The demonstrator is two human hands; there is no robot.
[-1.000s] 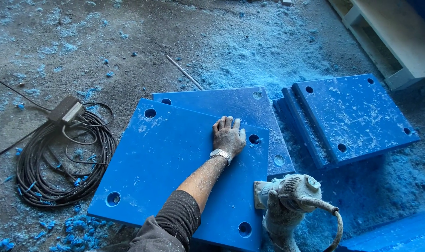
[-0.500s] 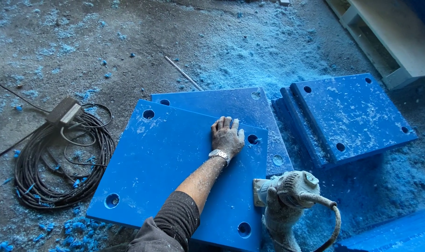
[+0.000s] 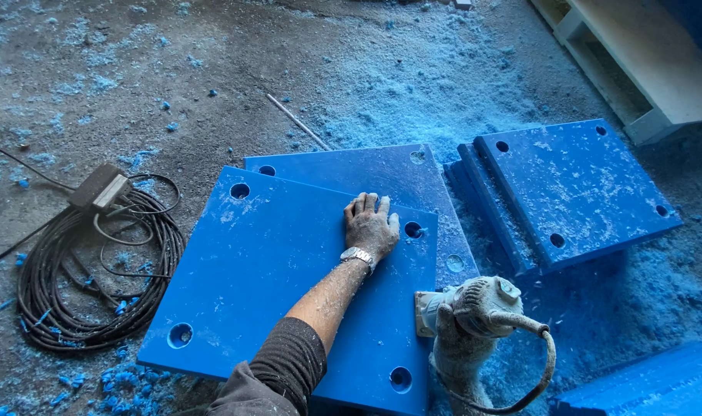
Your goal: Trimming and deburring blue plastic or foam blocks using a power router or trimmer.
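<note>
On four blue plates [image 3: 266, 277], left hand [image 3: 371, 225], one grinder [image 3: 474, 308].

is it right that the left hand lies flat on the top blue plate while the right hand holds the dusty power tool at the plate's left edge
Not quite. The head view shows the left hand flat on the top blue plate, and the right hand holding the dusty power tool, but at the plate's right edge, not its left.

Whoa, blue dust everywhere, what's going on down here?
A person is leaning over a big blue plastic plate on the floor, left hand pressed flat near its top edge. The right hand, dust-coated, grips a power tool at the plate's right edge. More blue plates lie alongside, with blue shavings all around and a coiled cable to the left.
</note>
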